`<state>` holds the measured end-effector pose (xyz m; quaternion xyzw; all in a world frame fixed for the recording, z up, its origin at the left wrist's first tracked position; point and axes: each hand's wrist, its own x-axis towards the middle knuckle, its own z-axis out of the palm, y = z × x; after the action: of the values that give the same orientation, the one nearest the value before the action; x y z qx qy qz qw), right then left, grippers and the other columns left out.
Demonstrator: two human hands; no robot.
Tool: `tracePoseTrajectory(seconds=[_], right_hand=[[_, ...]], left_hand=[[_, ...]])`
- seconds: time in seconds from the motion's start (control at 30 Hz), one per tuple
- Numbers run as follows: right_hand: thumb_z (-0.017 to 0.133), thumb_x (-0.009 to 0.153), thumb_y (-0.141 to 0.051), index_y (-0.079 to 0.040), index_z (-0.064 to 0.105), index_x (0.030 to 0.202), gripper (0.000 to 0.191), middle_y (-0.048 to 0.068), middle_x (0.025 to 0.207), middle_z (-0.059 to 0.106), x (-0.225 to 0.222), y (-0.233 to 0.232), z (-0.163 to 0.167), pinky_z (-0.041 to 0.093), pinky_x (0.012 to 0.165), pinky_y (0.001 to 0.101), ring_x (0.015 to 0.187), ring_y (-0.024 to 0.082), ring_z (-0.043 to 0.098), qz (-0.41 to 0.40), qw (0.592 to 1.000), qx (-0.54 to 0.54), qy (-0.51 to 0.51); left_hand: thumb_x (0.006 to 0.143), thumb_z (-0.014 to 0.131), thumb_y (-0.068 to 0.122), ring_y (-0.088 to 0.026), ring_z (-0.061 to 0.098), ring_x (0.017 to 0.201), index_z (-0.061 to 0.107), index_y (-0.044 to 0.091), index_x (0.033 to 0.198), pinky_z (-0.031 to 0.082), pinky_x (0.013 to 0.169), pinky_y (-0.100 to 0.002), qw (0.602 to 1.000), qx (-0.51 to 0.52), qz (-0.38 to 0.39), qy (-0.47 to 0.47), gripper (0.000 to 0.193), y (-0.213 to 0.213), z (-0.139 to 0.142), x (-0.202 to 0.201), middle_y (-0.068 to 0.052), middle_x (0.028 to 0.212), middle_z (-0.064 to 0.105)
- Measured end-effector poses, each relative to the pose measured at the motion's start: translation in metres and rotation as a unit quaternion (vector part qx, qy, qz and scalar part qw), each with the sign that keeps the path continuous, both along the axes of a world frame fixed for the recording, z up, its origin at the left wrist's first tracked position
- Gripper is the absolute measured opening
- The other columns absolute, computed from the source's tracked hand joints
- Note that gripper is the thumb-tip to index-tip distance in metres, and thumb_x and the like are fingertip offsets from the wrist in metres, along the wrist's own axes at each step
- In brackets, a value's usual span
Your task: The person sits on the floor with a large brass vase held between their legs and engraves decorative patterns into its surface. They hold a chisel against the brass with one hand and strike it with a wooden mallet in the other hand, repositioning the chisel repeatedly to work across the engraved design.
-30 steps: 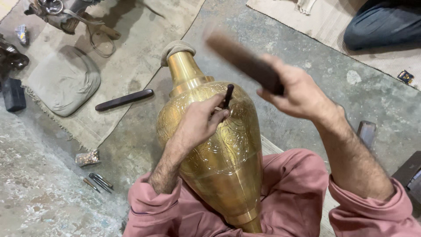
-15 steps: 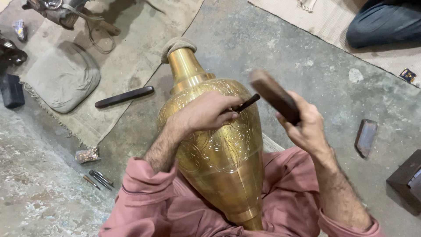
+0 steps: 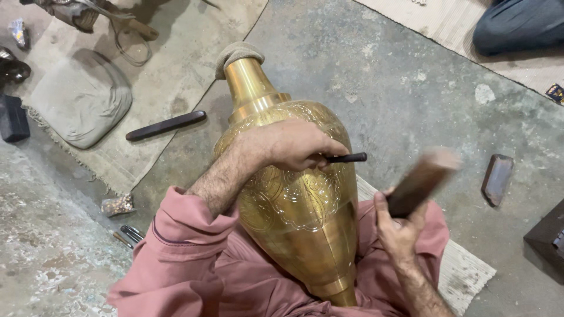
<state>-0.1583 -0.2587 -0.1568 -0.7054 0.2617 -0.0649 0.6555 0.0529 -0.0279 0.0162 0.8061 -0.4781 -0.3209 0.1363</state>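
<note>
Left hand [image 3: 294, 144] is curled tight round a thin dark punch [image 3: 346, 157], tip end poking out at 3 o'clock from the fist; hand rests on the shoulder of the brass vase [image 3: 299, 199]. Right hand [image 3: 399, 229] is closed round the lower end of a dark wooden block [image 3: 420, 182], which sticks up toward 1 o'clock, blurred, just below and to the right of the punch, not touching it.

Vase lies tilted across the person's lap, neck pointing to 12, foot down at 6 btwn pink sleeves [image 3: 176, 258]. Engraved floral panels show on its belly. A rolled cloth [image 3: 238, 54] caps the mouth.

Further out on the concrete floor [image 3: 376, 76]: long dark bar [image 3: 166, 125] at 10 o'clock from the vase, lying w/ one end on a beige mat [image 3: 176, 64]. Grey cushion [image 3: 79, 105] farther left on the mat. Small dark flat stone [image 3: 497, 179] at 3 o'clock, well apart. Couple of small tools [image 3: 128, 235] near the left elbow at 8. Another person's dark trouser leg [image 3: 520, 26] at top right.
</note>
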Motion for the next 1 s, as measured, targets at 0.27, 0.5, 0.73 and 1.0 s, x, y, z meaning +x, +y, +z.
tracePoseTrajectory(seconds=[0.27, 0.5, 0.73, 1.0], right_hand=[[0.073, 0.101, -0.022, -0.006, 0.061, 0.112, 0.023, 0.003, 0.096, 0.067, -0.012, 0.003, -0.001, 0.063, 0.081, 0.0338, 0.086, 0.014, 0.068, 0.085, 0.982, -0.152, -0.069], [0.072, 0.097, -0.02, -0.002, 0.055, 0.121, 0.034, 0.001, 0.099, 0.069, -0.006, 0.011, 0.011, 0.062, 0.076, 0.0301, 0.088, 0.011, 0.071, 0.08, 0.987, -0.119, -0.077], [0.078, 0.085, -0.013, -0.002, 0.049, 0.145, 0.067, 0.01, 0.103, 0.074, 0.014, -0.006, 0.038, 0.058, 0.086, 0.0344, 0.094, 0.018, 0.073, 0.267, 0.95, -0.163, -0.016], [0.076, 0.087, -0.014, -0.002, 0.042, 0.152, 0.074, 0.023, 0.131, 0.066, 0.036, -0.012, 0.063, 0.055, 0.098, 0.0408, 0.119, 0.029, 0.068, 0.311, 0.919, -0.23, -0.074]], left_hand=[[0.091, 0.071, 0.024, -0.023, 0.074, 0.095, 0.064, 0.034, 0.134, 0.059, 0.083, -0.043, 0.999, 0.029, -0.024, -0.01, 0.045, -0.009, 0.005, -0.003, 0.0, 0.105, 0.077], [0.085, 0.073, 0.023, -0.022, 0.071, 0.098, 0.064, 0.036, 0.132, 0.056, 0.084, -0.046, 0.997, 0.048, -0.025, -0.061, 0.049, -0.011, 0.01, -0.01, 0.003, 0.105, 0.076], [0.094, 0.07, 0.012, -0.017, 0.078, 0.095, 0.059, 0.016, 0.138, 0.061, 0.088, -0.037, 0.97, -0.196, 0.128, 0.06, 0.046, 0.022, 0.005, 0.001, -0.004, 0.101, 0.079], [0.088, 0.077, 0.016, -0.02, 0.076, 0.099, 0.057, 0.012, 0.138, 0.061, 0.089, -0.038, 0.98, -0.117, 0.133, 0.086, 0.054, 0.024, -0.006, 0.018, -0.007, 0.108, 0.076]])
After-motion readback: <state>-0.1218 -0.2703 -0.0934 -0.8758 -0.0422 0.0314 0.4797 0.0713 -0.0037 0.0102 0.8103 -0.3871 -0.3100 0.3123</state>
